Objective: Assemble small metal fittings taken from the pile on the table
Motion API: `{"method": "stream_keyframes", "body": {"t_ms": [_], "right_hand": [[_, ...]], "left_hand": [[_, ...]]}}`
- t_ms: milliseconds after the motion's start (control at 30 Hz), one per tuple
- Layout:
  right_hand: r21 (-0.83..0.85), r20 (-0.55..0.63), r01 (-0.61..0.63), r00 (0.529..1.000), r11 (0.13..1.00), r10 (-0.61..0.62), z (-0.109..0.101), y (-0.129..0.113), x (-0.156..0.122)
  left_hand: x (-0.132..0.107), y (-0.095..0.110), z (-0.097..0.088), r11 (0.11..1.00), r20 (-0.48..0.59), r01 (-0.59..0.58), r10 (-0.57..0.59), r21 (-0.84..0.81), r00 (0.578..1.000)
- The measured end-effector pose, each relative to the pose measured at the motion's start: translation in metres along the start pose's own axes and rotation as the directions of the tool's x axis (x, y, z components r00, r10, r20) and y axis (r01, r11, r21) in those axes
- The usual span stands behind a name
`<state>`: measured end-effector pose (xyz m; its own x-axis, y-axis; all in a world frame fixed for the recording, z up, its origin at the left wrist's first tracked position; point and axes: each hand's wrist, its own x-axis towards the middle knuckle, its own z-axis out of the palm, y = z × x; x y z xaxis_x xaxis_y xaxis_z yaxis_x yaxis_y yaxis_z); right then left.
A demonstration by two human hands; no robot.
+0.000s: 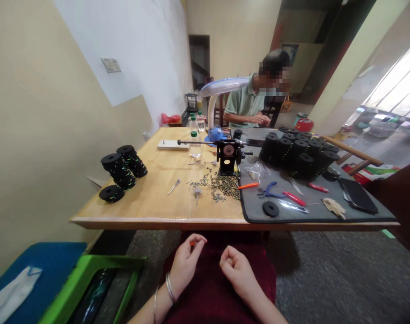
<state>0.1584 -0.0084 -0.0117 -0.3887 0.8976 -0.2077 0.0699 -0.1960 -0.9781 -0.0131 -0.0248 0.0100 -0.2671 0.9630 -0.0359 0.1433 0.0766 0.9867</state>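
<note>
Over my lap, just short of the table edge, both hands are raised and apart. My left hand, with bangles at the wrist, has its thumb and fingers pinched together; a small orange bit shows between them, too small to name. The fingers of my right hand are curled in, and whatever they may hold is hidden. Beyond them on the wooden table lie a heap of small striped beads or pellets and small white-headed brushes or pins. A black winding device with a long rod stands behind the heap.
Black foam spools stand stacked at left and massed at right. On the grey mat lie blue-handled pliers, an orange tool and a glove. A lamp, bottles and another person are behind.
</note>
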Motion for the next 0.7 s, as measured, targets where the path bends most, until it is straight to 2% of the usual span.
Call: {"method": "stream_keyframes", "body": {"t_ms": [100,167,300,433,500,700], "right_hand": [[0.054,-0.037,-0.008,0.999,0.999,0.010,-0.002,0.001,-0.001],[0.114,-0.046,-0.035,0.998,0.993,0.041,-0.003,0.001,-0.002],[0.180,-0.051,-0.047,0.997,0.983,0.057,-0.002,-0.001,-0.004],[0.188,-0.022,-0.068,0.997,0.980,0.074,0.000,-0.004,-0.006],[0.181,-0.005,-0.079,0.997,0.980,0.081,-0.001,-0.005,-0.005],[0.172,0.034,-0.084,0.996,0.981,0.080,-0.002,-0.008,-0.005]], "left_hand": [[0.004,-0.004,-0.008,1.000,-0.095,0.016,-0.017,-0.011,0.995],[0.003,-0.007,-0.012,0.998,-0.069,0.068,-0.069,-0.016,0.995],[-0.001,-0.008,-0.010,0.983,0.070,0.177,-0.179,0.039,0.981],[-0.003,-0.001,-0.002,0.979,0.264,0.205,-0.200,0.006,0.944],[-0.002,0.003,0.003,0.979,0.322,0.204,-0.191,-0.008,0.927],[0.002,0.001,0.006,0.991,0.222,0.134,-0.135,0.017,0.966]]}}
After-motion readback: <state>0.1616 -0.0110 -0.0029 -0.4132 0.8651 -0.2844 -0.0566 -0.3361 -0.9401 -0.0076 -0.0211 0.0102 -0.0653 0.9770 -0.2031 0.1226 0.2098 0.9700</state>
